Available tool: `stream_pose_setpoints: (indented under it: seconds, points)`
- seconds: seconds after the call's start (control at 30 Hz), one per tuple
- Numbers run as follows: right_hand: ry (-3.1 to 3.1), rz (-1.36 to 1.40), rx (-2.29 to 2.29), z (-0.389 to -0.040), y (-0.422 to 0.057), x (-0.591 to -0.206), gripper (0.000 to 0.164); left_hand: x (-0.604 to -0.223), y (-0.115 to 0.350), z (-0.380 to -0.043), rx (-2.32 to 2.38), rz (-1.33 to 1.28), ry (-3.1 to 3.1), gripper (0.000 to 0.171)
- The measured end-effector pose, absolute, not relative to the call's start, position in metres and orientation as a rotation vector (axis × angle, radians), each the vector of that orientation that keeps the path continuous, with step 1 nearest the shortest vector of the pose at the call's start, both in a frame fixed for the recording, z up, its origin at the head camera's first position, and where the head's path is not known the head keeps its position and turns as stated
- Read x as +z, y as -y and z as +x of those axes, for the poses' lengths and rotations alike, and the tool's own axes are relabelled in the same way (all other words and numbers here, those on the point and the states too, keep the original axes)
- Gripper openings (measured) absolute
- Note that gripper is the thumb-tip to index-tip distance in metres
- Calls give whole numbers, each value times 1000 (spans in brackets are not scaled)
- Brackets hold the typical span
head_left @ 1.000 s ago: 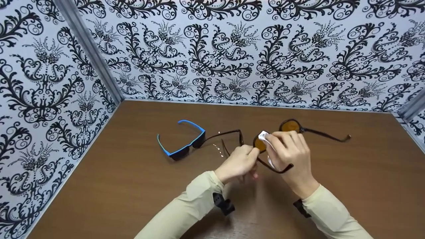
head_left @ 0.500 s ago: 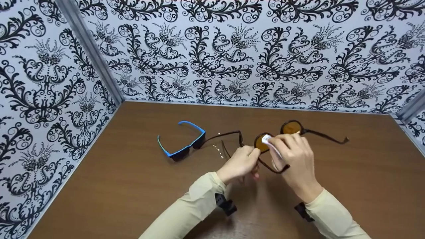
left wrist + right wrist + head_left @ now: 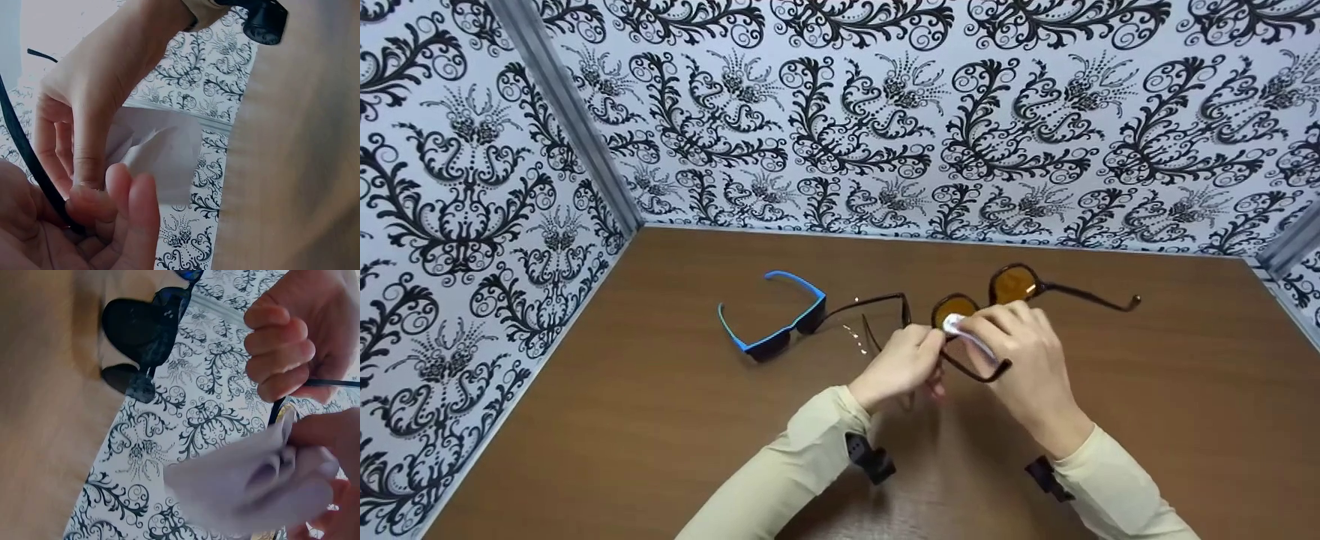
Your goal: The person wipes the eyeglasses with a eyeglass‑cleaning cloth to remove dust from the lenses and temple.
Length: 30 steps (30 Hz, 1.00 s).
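My left hand (image 3: pixel 901 365) grips a pair of amber-lensed sunglasses (image 3: pixel 1014 284) with a dark frame, near one hinge. Its curled fingers show in the right wrist view. Both temples are unfolded. A pale lens cloth (image 3: pixel 952 324) is pinched in my right hand (image 3: pixel 1026 367) and presses on the lower part of the nearer lens. In the right wrist view, the loose folds of the cloth (image 3: pixel 242 489) hang below the fingers and hide most of that lens. The left wrist view has the cloth (image 3: pixel 166 157) behind the right thumb.
Blue-framed sunglasses (image 3: pixel 784 337) lie unfolded on the brown table (image 3: pixel 645 420), left of the hands. Beside them are dark-framed sunglasses (image 3: pixel 877 300), partly hidden behind my left hand; their dark lenses (image 3: pixel 138 332) show in the right wrist view. A patterned wall (image 3: pixel 870 135) stands behind.
My right hand has shifted the cloth from the upper part of the nearer amber lens to its lower part. The held sunglasses have tilted slightly; my left hand keeps its grip.
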State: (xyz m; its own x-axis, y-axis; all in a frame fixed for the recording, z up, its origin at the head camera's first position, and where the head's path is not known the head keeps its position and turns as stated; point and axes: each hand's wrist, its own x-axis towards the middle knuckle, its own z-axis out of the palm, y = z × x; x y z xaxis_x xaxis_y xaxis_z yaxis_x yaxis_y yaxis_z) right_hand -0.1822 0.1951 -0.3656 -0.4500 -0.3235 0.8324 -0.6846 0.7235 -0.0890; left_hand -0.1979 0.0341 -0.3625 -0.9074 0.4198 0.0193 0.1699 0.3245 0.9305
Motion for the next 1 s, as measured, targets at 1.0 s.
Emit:
stream_pose_setpoints:
  seconds: [1.0]
  points:
    - [1967,664,508,-185,-188,-370,13,-357,-31,-193,1524,503,-2437,34]
